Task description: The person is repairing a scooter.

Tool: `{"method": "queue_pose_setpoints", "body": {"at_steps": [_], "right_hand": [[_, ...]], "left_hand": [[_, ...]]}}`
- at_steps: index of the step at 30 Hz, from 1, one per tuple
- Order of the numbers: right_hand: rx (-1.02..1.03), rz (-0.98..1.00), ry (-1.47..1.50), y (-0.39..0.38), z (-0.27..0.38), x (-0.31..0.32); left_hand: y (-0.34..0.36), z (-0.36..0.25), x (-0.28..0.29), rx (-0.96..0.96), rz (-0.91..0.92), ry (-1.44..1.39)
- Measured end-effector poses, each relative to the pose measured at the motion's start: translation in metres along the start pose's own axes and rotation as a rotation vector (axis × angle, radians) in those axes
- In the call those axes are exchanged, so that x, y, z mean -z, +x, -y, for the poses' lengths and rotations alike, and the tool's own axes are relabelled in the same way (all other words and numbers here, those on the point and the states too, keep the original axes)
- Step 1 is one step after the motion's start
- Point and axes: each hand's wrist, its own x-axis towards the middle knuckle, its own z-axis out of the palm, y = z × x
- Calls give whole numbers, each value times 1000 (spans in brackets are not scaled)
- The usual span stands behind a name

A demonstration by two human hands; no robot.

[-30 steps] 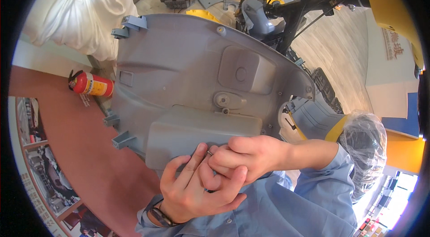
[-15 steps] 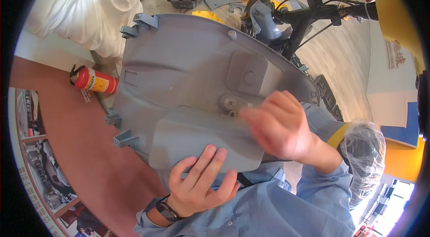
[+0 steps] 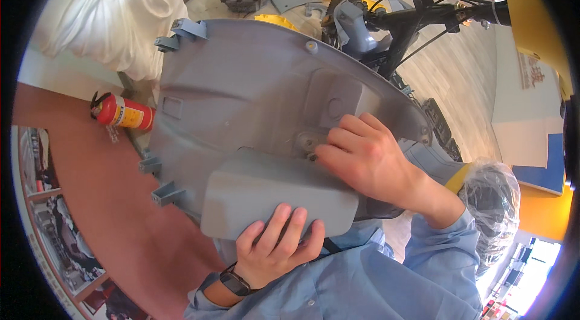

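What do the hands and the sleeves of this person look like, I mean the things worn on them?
Both sleeves are light blue cloth. The left hand and right hand wear no gloves. A dark watch with a dark band sits on the left wrist; nothing shows on the right wrist.

My right hand (image 3: 374, 154) hides its fingertips toward the grey panel (image 3: 241, 90)'s right edge; grip unreadable. White cloth (image 3: 115, 18) cropped up top.
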Motion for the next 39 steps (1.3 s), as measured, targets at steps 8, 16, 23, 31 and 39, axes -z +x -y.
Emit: {"method": "queue_pose_setpoints", "body": {"at_steps": [8, 16, 23, 31, 39], "right_hand": [[-27, -11, 35, 3, 0, -3], [-18, 22, 78, 2, 3, -1], [64, 31, 137, 5, -1, 3], [40, 39, 166, 1, -1, 2], [110, 28, 250, 2, -3, 0]], "left_hand": [[8, 0, 2, 47, -18, -50], [8, 1, 2, 43, -33, -66], [8, 1, 5, 50, -12, -73], [7, -9, 9, 73, 110, -38], [7, -12, 9, 109, 103, -100]]}}
